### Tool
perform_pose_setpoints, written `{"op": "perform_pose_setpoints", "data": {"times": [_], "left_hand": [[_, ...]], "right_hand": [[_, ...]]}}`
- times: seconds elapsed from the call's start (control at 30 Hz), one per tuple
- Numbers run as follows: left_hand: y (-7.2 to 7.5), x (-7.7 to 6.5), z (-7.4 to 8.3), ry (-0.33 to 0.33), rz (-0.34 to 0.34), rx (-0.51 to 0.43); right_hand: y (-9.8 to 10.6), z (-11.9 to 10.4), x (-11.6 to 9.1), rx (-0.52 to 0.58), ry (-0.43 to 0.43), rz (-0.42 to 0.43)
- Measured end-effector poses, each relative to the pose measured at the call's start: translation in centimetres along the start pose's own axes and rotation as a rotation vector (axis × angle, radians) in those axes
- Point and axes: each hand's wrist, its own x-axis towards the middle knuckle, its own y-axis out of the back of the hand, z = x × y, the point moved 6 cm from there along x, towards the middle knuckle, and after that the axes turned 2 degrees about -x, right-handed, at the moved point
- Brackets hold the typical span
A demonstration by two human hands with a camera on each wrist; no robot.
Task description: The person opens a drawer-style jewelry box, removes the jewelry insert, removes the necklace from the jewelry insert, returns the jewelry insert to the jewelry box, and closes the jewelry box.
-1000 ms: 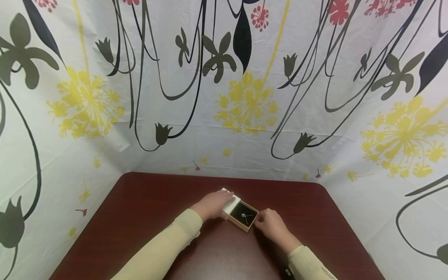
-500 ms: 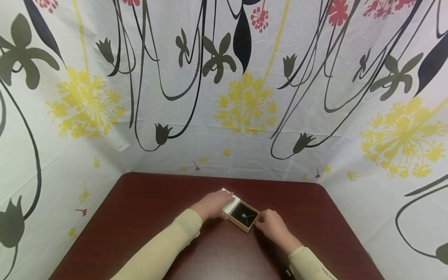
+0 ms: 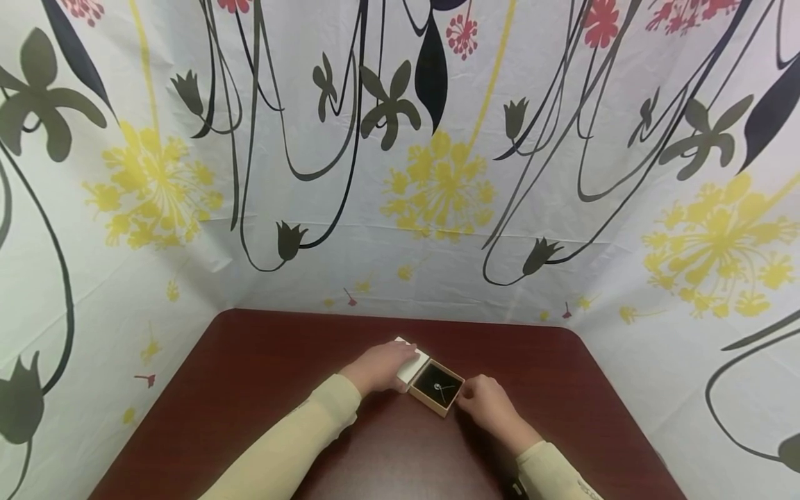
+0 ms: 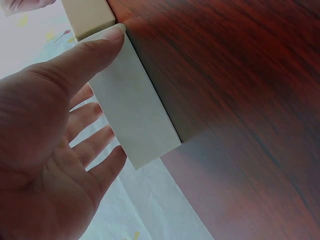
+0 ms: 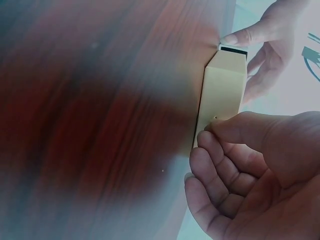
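A small jewelry box lies at an angle on the table, its tan drawer (image 3: 428,403) pulled out of a white sleeve (image 3: 415,368). On the drawer's black lining rests a small silvery piece of jewelry (image 3: 437,387), apparently a pendant with a thin chain. My left hand (image 3: 382,367) grips the sleeve, thumb along its near side (image 4: 132,105) and fingers across the far side. At the opposite end, my right hand (image 3: 490,403) pinches at the drawer's end wall (image 5: 222,95), beside a small hole; whatever lies between thumb and forefinger is hidden.
The dark red-brown wooden table (image 3: 300,340) extends around the box. Behind and beside it hangs a white cloth (image 3: 387,201) with flower prints. A small dark object (image 3: 516,486) shows by the right sleeve cuff.
The drawer and my right hand have shifted slightly to the lower right, away from the white sleeve. My left hand and the sleeve have stayed almost in place.
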Motion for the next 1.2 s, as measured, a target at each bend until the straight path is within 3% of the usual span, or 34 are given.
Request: {"op": "perform_pose_setpoints", "data": {"times": [0.57, 0.83, 1.1, 1.2], "left_hand": [[-0.2, 0.2, 0.1, 0.003, 0.013, 0.026], [0.0, 0.2, 0.2, 0.029, 0.004, 0.018], [0.2, 0.3, 0.3, 0.013, 0.008, 0.049], [0.3, 0.2, 0.3, 0.004, 0.016, 0.040]], "right_hand": [[0.2, 0.6, -0.5, 0.004, -0.036, 0.002], [-0.3, 1.7, -0.5, 0.064, 0.099, 0.066], [0.4, 0.9, -0.6, 0.010, -0.057, -0.003], [0.6, 0.9, -0.7, 0.002, -0.075, -0.019]]}}
